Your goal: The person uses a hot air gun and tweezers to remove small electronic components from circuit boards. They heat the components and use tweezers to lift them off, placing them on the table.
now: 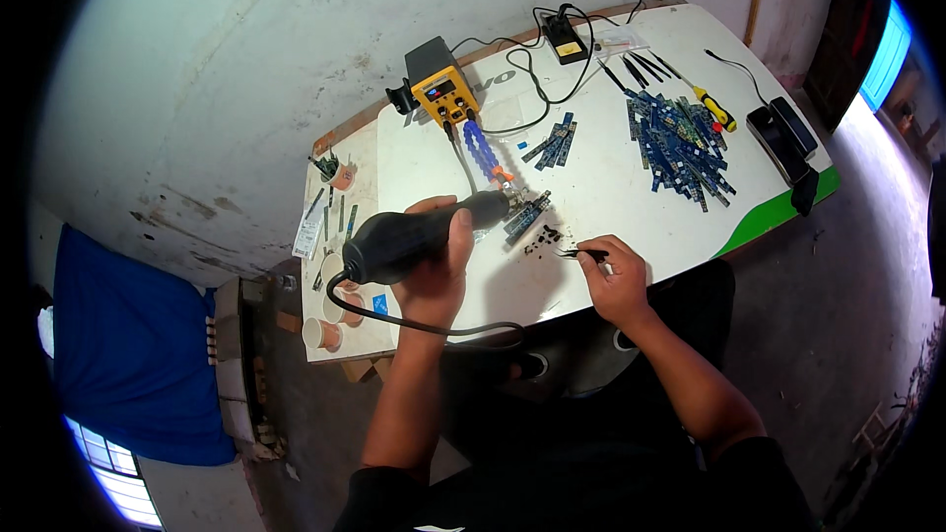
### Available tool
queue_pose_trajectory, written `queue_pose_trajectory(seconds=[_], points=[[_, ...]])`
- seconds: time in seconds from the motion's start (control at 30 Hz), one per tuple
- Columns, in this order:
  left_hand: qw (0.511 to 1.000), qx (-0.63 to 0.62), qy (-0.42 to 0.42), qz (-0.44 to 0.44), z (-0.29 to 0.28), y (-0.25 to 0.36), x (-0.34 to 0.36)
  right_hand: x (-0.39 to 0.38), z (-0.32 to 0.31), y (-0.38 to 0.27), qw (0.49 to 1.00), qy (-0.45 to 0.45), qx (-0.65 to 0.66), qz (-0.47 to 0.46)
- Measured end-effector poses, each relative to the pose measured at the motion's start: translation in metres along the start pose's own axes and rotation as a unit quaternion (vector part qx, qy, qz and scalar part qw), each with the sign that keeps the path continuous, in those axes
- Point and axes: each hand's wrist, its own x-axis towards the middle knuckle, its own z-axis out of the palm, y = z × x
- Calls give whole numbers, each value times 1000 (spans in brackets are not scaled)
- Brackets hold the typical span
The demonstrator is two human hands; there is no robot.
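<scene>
My left hand is wrapped round a black hot-air gun, its nozzle over a short stack of narrow circuit boards. My right hand grips dark tweezers, their tips beside scattered small black bits. A yellow-and-black soldering station stands behind, near a blue segmented flexible arm with an orange piece. Further right lie a large pile of blue boards and a smaller group.
An iron stand, screwdriver, black tools and black device sit at the back and right of the white table. Paper cups, a board-filled cup and strips stand left. A blue cloth hangs at left.
</scene>
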Motion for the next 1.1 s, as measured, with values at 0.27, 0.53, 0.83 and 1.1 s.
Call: queue_pose_trajectory(seconds=[0.27, 0.53, 0.83, 1.1], points=[[997, 41, -9, 67, 1, -9, 6, 1, -1, 2, 1000, 4, -21, -15], [996, 51, -4, 77, -2, -8, 4, 0, 0, 2, 1000, 2, -17, -13], [997, 32, -15, 65, 2, -6, 3, 0, -1, 2, 1000, 0, -13, -11], [1000, -1, 11, 10, 0, 0, 4, 16, -1, -15, 998, 47, 5, -37]])
